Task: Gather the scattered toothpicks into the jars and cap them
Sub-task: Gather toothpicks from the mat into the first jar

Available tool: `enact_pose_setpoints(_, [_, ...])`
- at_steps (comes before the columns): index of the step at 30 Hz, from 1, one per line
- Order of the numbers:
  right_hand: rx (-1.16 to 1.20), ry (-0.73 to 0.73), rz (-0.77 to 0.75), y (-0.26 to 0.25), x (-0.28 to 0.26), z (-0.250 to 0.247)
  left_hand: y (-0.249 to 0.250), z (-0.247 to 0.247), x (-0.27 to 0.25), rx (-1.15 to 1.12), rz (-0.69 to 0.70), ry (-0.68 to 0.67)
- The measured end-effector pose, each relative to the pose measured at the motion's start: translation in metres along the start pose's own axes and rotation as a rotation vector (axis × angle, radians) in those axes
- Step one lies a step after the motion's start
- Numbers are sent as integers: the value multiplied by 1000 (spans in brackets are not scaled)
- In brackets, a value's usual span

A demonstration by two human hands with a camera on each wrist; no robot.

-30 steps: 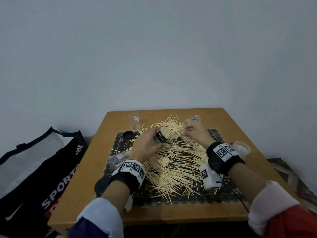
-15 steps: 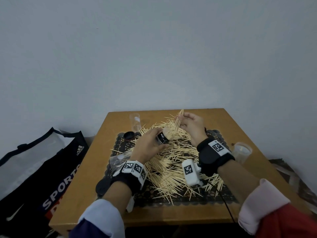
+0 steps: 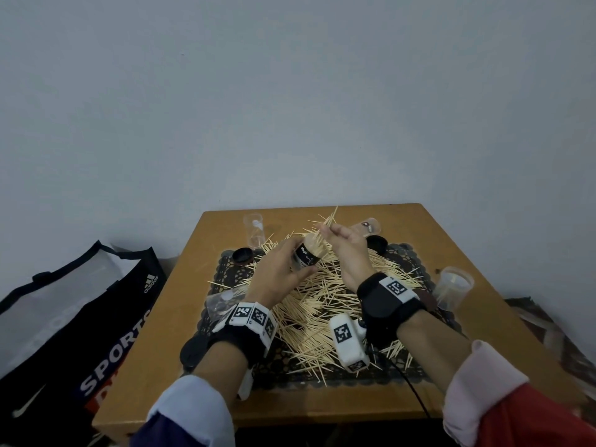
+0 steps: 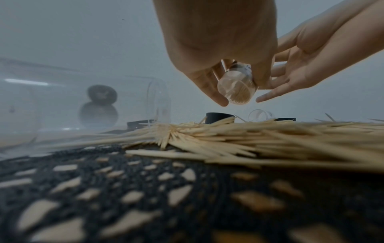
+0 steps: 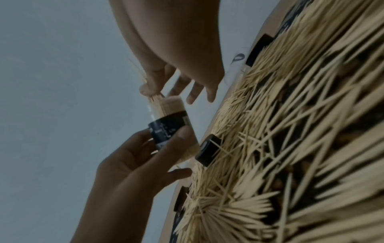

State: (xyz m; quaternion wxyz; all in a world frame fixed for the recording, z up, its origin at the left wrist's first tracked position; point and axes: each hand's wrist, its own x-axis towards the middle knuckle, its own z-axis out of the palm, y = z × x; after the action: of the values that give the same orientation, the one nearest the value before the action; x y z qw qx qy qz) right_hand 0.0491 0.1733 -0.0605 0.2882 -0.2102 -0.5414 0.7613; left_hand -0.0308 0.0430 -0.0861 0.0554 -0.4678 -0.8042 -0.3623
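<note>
A square wooden table (image 3: pixel 435 240) stood against a pale wall, with a black sports bag (image 3: pixel 74 333) on the floor off its left edge. A black lace mat (image 3: pixel 225 269) covered the table's middle, and a dense heap of scattered toothpicks (image 3: pixel 322 304) lay across it from the near edge of the mat to the far one.

The left hand (image 3: pixel 277 272) was raised over the heap's far left part, its fingers and thumb curled round a clear toothpick jar with a black label (image 3: pixel 308 254), tilted with its mouth toward the right hand and already packed with toothpicks. The right hand (image 3: pixel 346 250) pinched a small bunch of toothpicks (image 3: pixel 327 222) between thumb and forefinger at that mouth, the other fingers spread loosely.

1 empty clear jar (image 3: pixel 254 233) stood upright near the far left corner, another (image 3: pixel 453 291) near the right edge, and a 3rd lay on its side (image 3: pixel 367 227) toward the far edge. 1 black cap (image 3: pixel 242 255) sat on the mat's far left corner, another (image 3: pixel 376 243) just right of the right hand.
</note>
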Motion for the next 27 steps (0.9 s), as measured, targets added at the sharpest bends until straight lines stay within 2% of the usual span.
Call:
enact_pose_setpoints(7, [94, -151, 56, 2, -4, -7, -2, 0, 0, -2, 15, 3])
enact_pose_setpoints(11, [89, -129, 34, -1, -6, -6, -2, 0, 0, -3, 15, 9])
enact_pose_setpoints(17, [-87, -184, -6, 3, -10, -3, -3, 1, 0, 11, 23, 3])
enact_pose_setpoints(27, [-28, -158, 58, 1, 0, -7, -6, 2, 0, 28, 31, 6])
